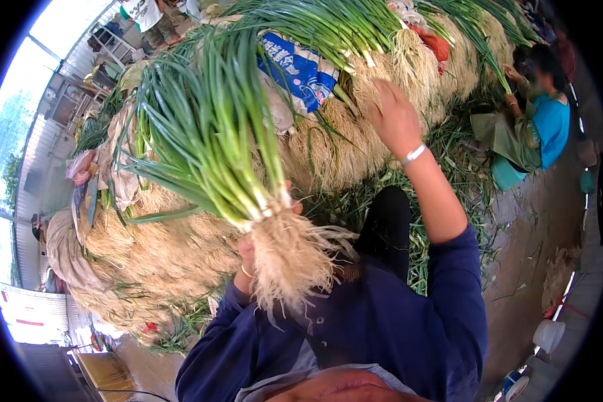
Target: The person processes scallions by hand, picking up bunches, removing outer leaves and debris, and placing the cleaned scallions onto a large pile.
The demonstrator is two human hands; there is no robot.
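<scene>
A thick bunch of green onions (pixel 229 157) stands tilted in front of me, its leaves fanned up and left, its pale shaggy roots (pixel 291 258) hanging toward my chest. Wrapped round it at the white stem bases is my left hand (pixel 246 249), mostly hidden behind the stems and roots. My right hand (pixel 395 120), with a silvery bracelet at the wrist, is raised over the rooty side of the pile. Its fingers are stretched out and nothing shows in them. Beyond that hand lie more green onions (pixel 328 30), roots toward me.
A long heap of onion roots (pixel 154 248) spans the left and far side. On it lies a blue printed sack (pixel 298 70). Loose leaves (pixel 459 167) litter the floor. To the right sits a person in turquoise (pixel 549 127) handling onions; another person (pixel 151 20) stands far left.
</scene>
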